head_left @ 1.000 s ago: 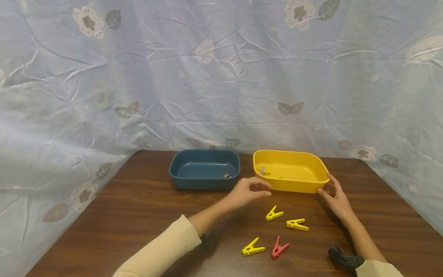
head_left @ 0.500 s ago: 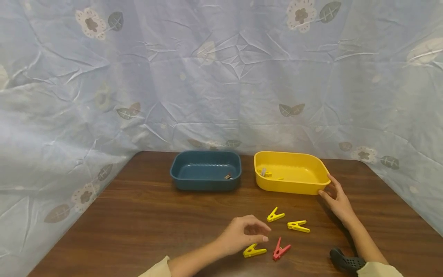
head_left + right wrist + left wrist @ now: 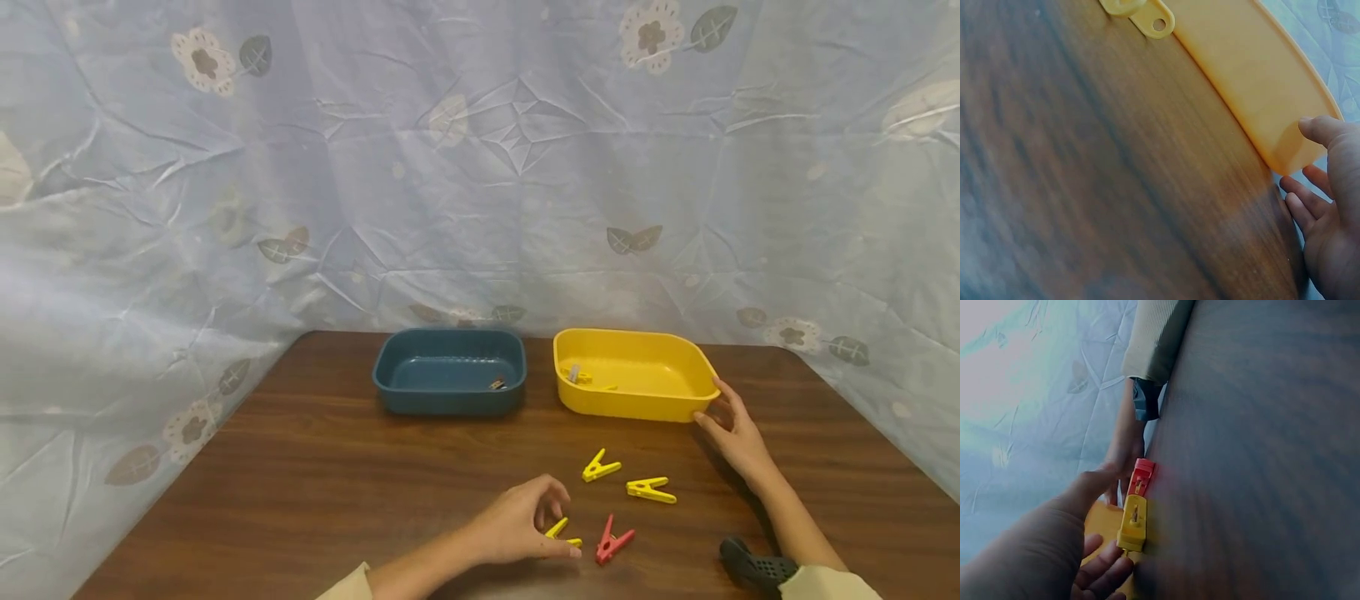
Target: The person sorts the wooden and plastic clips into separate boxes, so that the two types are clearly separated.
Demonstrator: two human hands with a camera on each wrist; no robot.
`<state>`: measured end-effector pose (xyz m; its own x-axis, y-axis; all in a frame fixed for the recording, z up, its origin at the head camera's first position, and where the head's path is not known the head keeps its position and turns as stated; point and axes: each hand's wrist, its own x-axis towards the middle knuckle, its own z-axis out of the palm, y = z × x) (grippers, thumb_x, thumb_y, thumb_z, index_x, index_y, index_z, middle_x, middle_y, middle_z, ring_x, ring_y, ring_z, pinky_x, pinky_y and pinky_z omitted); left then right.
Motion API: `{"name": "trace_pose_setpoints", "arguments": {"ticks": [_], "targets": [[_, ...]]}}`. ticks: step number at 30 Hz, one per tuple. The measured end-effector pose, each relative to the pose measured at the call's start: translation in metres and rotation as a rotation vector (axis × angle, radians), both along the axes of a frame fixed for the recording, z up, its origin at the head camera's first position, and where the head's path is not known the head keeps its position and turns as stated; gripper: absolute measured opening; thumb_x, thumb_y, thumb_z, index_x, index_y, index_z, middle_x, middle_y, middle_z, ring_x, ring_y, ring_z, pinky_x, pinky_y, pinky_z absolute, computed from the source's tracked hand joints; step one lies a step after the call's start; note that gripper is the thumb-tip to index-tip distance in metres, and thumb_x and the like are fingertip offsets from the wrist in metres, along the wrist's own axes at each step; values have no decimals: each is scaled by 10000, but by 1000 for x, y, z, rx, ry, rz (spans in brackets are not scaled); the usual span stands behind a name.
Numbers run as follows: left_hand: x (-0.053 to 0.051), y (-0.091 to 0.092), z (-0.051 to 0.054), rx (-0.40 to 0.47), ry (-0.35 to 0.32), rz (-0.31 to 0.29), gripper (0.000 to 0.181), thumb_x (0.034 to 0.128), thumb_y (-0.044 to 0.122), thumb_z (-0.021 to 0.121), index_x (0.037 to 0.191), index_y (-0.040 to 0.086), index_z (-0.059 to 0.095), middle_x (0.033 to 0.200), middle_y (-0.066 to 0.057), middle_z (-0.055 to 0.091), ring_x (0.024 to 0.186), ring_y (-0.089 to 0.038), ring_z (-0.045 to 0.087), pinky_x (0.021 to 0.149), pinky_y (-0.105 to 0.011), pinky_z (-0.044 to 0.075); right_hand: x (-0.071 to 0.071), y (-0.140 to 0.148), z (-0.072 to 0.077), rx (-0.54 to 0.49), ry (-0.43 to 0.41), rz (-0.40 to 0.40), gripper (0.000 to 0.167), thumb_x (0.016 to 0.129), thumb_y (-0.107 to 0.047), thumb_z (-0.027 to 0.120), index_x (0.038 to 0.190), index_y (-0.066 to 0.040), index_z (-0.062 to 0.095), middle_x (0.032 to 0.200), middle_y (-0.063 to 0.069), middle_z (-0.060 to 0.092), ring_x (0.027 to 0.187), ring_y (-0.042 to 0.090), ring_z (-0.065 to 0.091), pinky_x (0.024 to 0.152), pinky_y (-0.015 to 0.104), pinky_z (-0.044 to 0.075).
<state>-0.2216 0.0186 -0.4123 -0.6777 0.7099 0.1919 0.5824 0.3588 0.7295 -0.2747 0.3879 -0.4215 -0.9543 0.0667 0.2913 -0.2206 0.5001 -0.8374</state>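
My left hand [image 3: 517,521] is low over the table, thumb and fingers spread around a yellow clothespin [image 3: 557,528] and partly hiding it. In the left wrist view that yellow clothespin [image 3: 1132,525] lies between thumb and fingers, with gaps showing. A red clothespin [image 3: 612,542] lies just right of it. Two more yellow ones lie farther back, one nearer the bins [image 3: 600,467] and one to its right [image 3: 649,490]. My right hand [image 3: 738,437] holds the right front corner of a yellow bin [image 3: 637,406]; in the right wrist view its thumb [image 3: 1319,129] touches the wall.
A blue bin [image 3: 450,403] stands left of the yellow one, with a small item [image 3: 497,383] inside. Clothespins [image 3: 577,376] lie at the yellow bin's left end. A black perforated object [image 3: 757,568] is beside the right forearm. A patterned curtain [image 3: 480,167] hangs behind the table.
My left hand has come back from in front of the bins to the nearest yellow clothespin, its fingers now around it. The right hand has stayed at the yellow bin's corner.
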Motion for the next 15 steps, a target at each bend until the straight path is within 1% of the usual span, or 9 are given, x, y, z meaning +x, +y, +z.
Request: {"name": "trace_pose_setpoints", "arguments": {"ticks": [4, 6, 8, 11, 12, 13, 15], "targets": [[1, -2, 0, -112, 76, -7, 442, 702, 408, 784, 992, 180, 540, 811, 171, 466, 664, 44, 424, 556, -141, 392, 0, 0, 1, 25, -12, -13, 720, 948, -246, 525, 1471, -92, 54, 1350, 405, 199, 1148, 584, 310, 722, 146, 411], [2, -2, -1, -141, 98, -16, 422, 705, 402, 784, 978, 186, 545, 812, 177, 456, 673, 46, 412, 560, -138, 382, 1, 0, 1, 31, -19, -16, 719, 949, -249, 523, 1470, -92, 53, 1348, 409, 197, 1148, 585, 309, 764, 226, 444], [2, -3, -2, -147, 113, -16, 394, 715, 375, 784, 971, 187, 551, 815, 183, 456, 678, 50, 406, 566, -135, 376, 1, -1, 0, 34, -21, -19, 719, 949, -254, 522, 1471, -95, 54, 1348, 410, 197, 1149, 583, 311, 772, 244, 449], [1, -3, -3, -131, 137, -8, 339, 730, 321, 783, 955, 182, 571, 817, 187, 474, 685, 53, 409, 577, -127, 370, 1, 0, 0, 24, -16, -13, 718, 950, -249, 521, 1472, -98, 52, 1349, 411, 194, 1148, 580, 313, 751, 190, 435], [1, -2, -3, -126, 148, -7, 318, 735, 306, 781, 952, 183, 583, 817, 188, 482, 695, 53, 410, 585, -123, 367, 1, 0, 1, 25, -13, -14, 716, 950, -248, 520, 1472, -97, 53, 1348, 409, 198, 1147, 579, 316, 717, 138, 409], [0, -2, -4, -119, 157, -6, 302, 738, 292, 780, 953, 184, 597, 820, 188, 491, 707, 49, 411, 594, -122, 363, 1, 0, 1, 23, -12, -12, 716, 951, -245, 520, 1471, -96, 51, 1348, 409, 198, 1145, 579, 317, 701, 115, 395], [-2, -2, -4, -112, 170, -7, 277, 743, 271, 778, 963, 189, 630, 833, 189, 507, 736, 41, 410, 613, -121, 356, 0, 0, 1, 19, -12, -8, 715, 952, -237, 519, 1471, -96, 48, 1348, 408, 196, 1142, 581, 317, 689, 105, 386]]}}
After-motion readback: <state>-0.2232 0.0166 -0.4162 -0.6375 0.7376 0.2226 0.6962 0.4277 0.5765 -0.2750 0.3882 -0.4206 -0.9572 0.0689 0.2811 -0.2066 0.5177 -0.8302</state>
